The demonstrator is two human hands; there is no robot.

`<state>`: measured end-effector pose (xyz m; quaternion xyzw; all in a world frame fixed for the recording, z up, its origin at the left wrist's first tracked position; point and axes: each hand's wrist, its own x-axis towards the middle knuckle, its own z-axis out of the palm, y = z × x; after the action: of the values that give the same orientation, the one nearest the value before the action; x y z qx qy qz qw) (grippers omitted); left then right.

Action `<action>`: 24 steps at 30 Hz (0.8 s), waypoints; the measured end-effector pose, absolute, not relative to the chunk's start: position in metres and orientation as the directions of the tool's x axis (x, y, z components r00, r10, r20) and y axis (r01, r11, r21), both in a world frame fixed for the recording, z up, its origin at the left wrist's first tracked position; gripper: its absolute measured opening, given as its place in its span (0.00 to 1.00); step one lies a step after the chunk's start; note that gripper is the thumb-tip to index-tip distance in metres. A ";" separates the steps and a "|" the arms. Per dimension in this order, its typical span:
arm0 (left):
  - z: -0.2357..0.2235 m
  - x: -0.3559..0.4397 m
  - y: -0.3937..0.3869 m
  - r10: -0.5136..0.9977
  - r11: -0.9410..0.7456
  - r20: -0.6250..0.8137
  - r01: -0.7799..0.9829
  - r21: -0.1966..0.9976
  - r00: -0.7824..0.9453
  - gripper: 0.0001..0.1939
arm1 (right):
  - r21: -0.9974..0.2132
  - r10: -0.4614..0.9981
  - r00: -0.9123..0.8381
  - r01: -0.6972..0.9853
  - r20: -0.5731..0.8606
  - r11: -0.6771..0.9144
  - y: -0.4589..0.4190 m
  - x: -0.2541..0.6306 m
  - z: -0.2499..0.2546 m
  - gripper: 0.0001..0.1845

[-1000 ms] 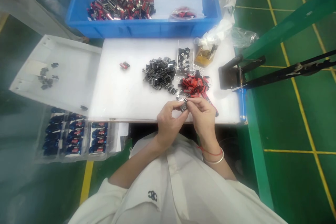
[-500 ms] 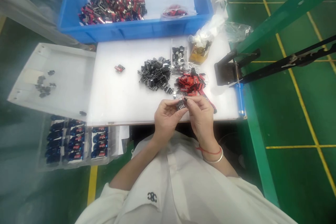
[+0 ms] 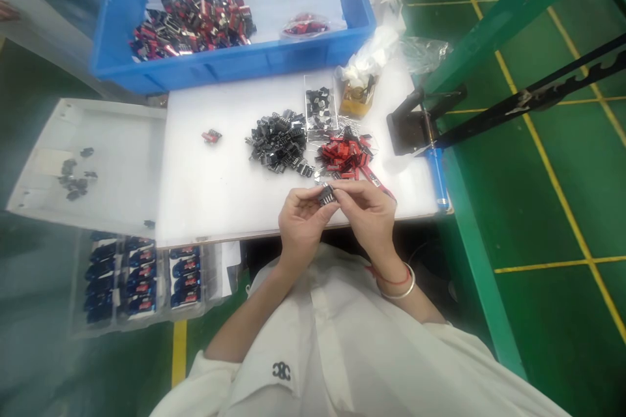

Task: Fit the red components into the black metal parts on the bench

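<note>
Between the fingertips of both hands, over the table's front edge, is a small black plastic part with a row of light slots [image 3: 326,195]. My left hand [image 3: 302,216] pinches it from the left. From the other side my right hand [image 3: 366,212] grips it, fingers closed; its fingertips partly cover the part. Just beyond the hands lies a heap of red parts [image 3: 345,153], with a pile of similar black parts [image 3: 278,142] to its left. A single red and black piece [image 3: 212,136] rests alone on the white table [image 3: 195,189].
A blue bin [image 3: 235,68] with red and black pieces stands at the back. Small dark parts fill a clear tray [image 3: 321,104] beside a yellow container [image 3: 357,98]. Left are a white tray [image 3: 112,189] and a clear box of blue items [image 3: 141,280]. A black metal bracket [image 3: 408,130] stands right.
The camera view has shifted, so the table and bin appear further left. Both hands still hold the black part; the right fingers have closed in a little on it.
</note>
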<state>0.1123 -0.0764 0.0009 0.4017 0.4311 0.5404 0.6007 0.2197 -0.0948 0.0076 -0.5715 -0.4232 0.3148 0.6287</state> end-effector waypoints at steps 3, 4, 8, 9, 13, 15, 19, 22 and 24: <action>0.002 0.113 -0.077 0.994 0.106 -0.092 -0.317 0.942 0.058 0.20 | -0.976 0.885 0.412 0.086 0.217 0.199 -0.095 0.224 0.004 0.07; 0.002 0.113 -0.078 0.994 0.110 -0.095 -0.320 0.941 0.062 0.20 | -0.974 0.885 0.406 0.086 0.228 0.211 -0.095 0.225 0.003 0.08; 0.006 0.116 -0.078 0.991 0.131 -0.113 -0.311 0.941 0.077 0.21 | -0.966 0.880 0.399 0.125 0.259 0.228 -0.095 0.229 -0.001 0.07; 0.006 0.117 -0.078 0.990 0.139 -0.120 -0.310 0.941 0.078 0.21 | -0.963 0.878 0.397 0.149 0.265 0.224 -0.095 0.230 -0.002 0.07; 0.010 0.122 -0.078 0.989 0.150 -0.140 -0.334 0.931 0.055 0.20 | -0.940 0.881 0.355 0.249 0.313 0.233 -0.098 0.232 -0.005 0.10; 0.012 0.125 -0.078 0.989 0.149 -0.144 -0.358 0.922 0.041 0.19 | -0.915 0.879 0.299 0.275 0.373 0.295 -0.099 0.231 -0.007 0.13; 0.017 0.134 -0.078 0.986 0.156 -0.164 -0.352 0.923 0.008 0.18 | -0.843 0.837 0.248 0.381 0.488 0.379 -0.098 0.226 -0.011 0.18; 0.021 0.140 -0.079 0.982 0.177 -0.187 -0.312 0.933 -0.001 0.17 | -0.778 0.761 0.315 0.507 0.567 0.370 -0.095 0.220 -0.013 0.16; 0.021 0.143 -0.080 0.982 0.182 -0.191 -0.288 0.940 -0.005 0.16 | -0.755 0.710 0.374 0.561 0.596 0.339 -0.093 0.217 -0.013 0.14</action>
<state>0.1425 -0.0801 0.0214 0.3645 0.4757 0.5256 0.6038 0.2173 -0.0931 -0.0134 -0.5715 -0.5561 0.0623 0.6002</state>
